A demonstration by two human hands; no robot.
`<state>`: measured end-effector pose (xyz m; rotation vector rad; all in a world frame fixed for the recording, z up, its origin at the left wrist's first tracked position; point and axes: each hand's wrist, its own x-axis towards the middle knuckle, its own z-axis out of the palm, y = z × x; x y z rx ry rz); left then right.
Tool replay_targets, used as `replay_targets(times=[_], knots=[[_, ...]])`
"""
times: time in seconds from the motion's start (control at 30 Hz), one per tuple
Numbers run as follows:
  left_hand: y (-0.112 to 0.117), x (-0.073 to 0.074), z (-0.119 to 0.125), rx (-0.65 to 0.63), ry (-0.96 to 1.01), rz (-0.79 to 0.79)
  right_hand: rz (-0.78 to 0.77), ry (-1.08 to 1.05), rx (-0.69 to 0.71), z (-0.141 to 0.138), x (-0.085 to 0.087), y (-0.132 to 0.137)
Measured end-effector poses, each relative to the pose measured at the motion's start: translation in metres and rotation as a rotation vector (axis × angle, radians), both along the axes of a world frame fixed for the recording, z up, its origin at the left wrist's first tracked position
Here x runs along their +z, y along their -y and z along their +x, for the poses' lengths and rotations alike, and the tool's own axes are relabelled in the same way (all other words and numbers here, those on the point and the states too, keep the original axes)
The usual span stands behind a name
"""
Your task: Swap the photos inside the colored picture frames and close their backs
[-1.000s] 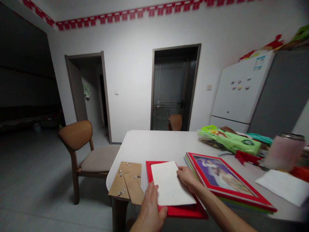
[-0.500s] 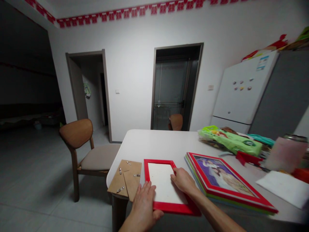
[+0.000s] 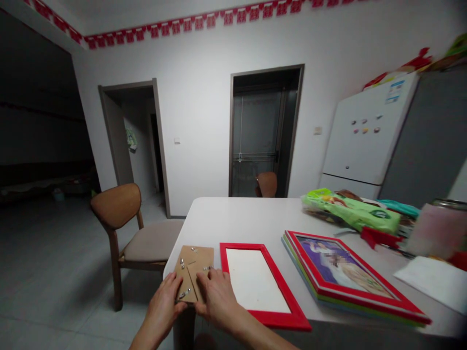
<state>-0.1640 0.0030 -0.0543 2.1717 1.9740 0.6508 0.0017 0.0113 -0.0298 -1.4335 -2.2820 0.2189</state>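
A brown picture frame backing board (image 3: 202,253), with a stand flap and several metal clips, lies at the table's left edge. My left hand (image 3: 165,302) is closed on its near left edge, fingers on top and thumb at the near side. On its near right part sits my right hand (image 3: 218,296), also closed on the board, with its thumb at the near edge. Just right of it lies a red picture frame (image 3: 279,282) with a plain white panel (image 3: 253,277) inside its border. My right forearm passes over the frame's near left corner.
A stack of picture frames (image 3: 317,282), red on top with a photo, stands to the right. Behind it are a green plastic package (image 3: 353,209), a pinkish jar (image 3: 434,228) and white paper (image 3: 434,282). A wooden chair (image 3: 116,206) stands left of the white table (image 3: 241,216).
Both hands have left the red frame and moved left onto the backing board. The red frame now lies untouched by my fingers, its white panel still inside.
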Motion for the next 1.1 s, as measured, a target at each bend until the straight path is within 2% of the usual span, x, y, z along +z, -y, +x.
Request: replay_targets(times=[0.13, 0.3, 0.43, 0.53, 0.63, 0.8, 0.97, 1.1], knots=[[0.002, 0.013, 0.016, -0.054, 0.082, 0.082, 0.031, -0.158, 0.011, 0.023, 0.009, -0.001], [0.007, 0.029, 0.068, -0.197, 0.281, 0.163, -0.007, -0.271, -0.008, 0.085, 0.022, 0.011], [0.01, 0.031, 0.112, -0.309, 0.313, 0.095, -0.066, -0.269, -0.082, 0.134, 0.02, 0.02], [0.011, 0.03, 0.133, -0.347, 0.301, 0.031, -0.081, -0.262, -0.125, 0.157, 0.012, 0.021], [0.009, 0.028, 0.141, -0.361, 0.263, -0.003, -0.071, -0.241, -0.14, 0.166, -0.001, 0.017], [0.007, 0.03, 0.141, -0.379, 0.101, -0.076, 0.005, -0.129, -0.181, 0.164, -0.015, 0.016], [0.015, 0.028, 0.137, -0.389, 0.1, -0.074, 0.036, -0.073, -0.147, 0.164, -0.012, 0.01], [0.018, 0.019, 0.134, -0.443, 0.114, -0.065, 0.047, 0.035, -0.225, 0.165, -0.007, -0.009]])
